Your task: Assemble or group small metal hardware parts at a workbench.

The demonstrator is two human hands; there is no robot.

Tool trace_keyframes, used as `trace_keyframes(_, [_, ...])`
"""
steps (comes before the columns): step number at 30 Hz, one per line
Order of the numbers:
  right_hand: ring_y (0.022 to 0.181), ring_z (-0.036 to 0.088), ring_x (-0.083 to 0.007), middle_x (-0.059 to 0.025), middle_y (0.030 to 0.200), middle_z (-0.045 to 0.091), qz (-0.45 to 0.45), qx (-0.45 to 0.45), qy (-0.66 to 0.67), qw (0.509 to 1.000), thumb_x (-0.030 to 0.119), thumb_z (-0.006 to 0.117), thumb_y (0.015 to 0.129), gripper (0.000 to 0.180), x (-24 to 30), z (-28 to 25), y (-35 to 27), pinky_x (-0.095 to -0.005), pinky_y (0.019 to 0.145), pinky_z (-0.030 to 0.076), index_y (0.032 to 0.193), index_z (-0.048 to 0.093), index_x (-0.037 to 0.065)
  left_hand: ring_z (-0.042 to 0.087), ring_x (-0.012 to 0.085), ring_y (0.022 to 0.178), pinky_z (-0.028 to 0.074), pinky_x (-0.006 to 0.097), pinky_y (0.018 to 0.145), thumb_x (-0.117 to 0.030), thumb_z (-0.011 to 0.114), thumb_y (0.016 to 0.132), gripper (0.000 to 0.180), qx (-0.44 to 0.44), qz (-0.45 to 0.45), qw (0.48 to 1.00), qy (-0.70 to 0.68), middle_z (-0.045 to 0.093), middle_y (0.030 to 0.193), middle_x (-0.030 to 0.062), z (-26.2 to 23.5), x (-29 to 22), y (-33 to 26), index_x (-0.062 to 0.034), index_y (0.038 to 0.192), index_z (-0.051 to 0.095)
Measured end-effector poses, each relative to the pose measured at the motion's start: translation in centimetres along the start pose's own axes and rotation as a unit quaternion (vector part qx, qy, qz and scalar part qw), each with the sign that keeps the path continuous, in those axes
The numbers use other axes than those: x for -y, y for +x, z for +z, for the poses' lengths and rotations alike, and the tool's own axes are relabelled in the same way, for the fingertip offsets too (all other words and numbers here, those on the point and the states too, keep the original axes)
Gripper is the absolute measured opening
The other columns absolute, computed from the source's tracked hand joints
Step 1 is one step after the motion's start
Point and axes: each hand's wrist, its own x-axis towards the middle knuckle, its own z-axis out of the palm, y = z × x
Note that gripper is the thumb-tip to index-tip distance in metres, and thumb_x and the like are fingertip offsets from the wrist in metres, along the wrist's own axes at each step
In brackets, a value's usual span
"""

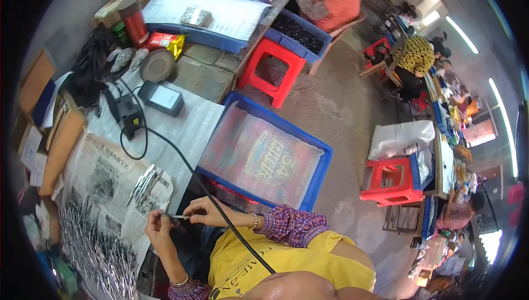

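My left hand (160, 232) is closed, thumb and fingertips pinching one end of a thin, pale, stick-like piece (181, 217). A small dark bit shows at those fingertips; I cannot make out what it is. From the other side, my right hand (207, 212) is closed on the opposite end of the same piece. Just beyond my hands, a small bunch of thin silvery strips (145, 183) lies on a newspaper (102, 165). A large heap of similar silvery strips (96, 250) covers the bench to the left of my left hand.
A black cable (187, 162) runs across the view past my right hand. A blue tray (325, 170) with a printed liner stands beyond. A black device (161, 98), a brown box (60, 145) and red stools (270, 68) stand around. Other people (339, 2) sit at benches.
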Motion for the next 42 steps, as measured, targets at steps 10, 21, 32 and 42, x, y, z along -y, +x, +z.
trace_keyframes(10, [0.065,0.055,-0.0086,-0.003,0.08,0.062,0.112,0.022,0.107,0.988,0.007,0.062,0.076,0.021,-0.3,0.0,0.2,-0.0218,0.054,0.044,0.096,0.065,0.0,0.053,0.0085,0.055,0.042,0.021,0.051,-0.002,0.059,0.079,0.005,0.029,-0.026,0.999,-0.013,0.056,0.066,0.0019,-0.3,0.1,0.2,-0.0025,0.079,0.054])
trace_keyframes(21, [0.064,0.056,-0.0074,-0.0038,0.076,0.063,0.22,0.04,0.231,0.947,0.006,0.064,0.08,0.023,-1.0,-0.4,-0.1,-0.0194,0.054,0.044,0.101,0.062,-0.002,0.053,0.0062,0.06,0.043,0.02,0.054,-0.002,0.059,0.08,0.011,0.063,-0.018,0.996,0.059,0.056,0.068,0.0002,-0.1,-0.4,-0.2,-0.001,0.091,0.056])
trace_keyframes(32, [0.066,0.057,-0.0075,-0.0052,0.079,0.063,0.25,0.061,0.239,0.936,0.005,0.062,0.081,0.022,-2.8,-0.3,-0.7,-0.0197,0.055,0.046,0.101,0.061,-0.002,0.061,0.0331,0.073,0.047,0.037,0.066,-0.008,0.058,0.074,0.016,-0.147,0.259,0.826,0.479,0.063,0.083,0.0167,-6.6,-10.3,6.1,-0.0011,0.087,0.064])
trace_keyframes(42, [0.067,0.055,-0.006,-0.0035,0.081,0.062,0.258,0.072,0.176,0.947,0.012,0.063,0.082,0.027,-2.6,-0.2,-0.7,-0.0202,0.057,0.046,0.105,0.06,-0.002,0.057,0.0365,0.079,0.046,0.044,0.069,-0.005,0.056,0.066,0.016,-0.146,0.26,0.686,0.664,0.06,0.079,0.0181,-11.2,-5.5,16.3,-0.0052,0.079,0.065])
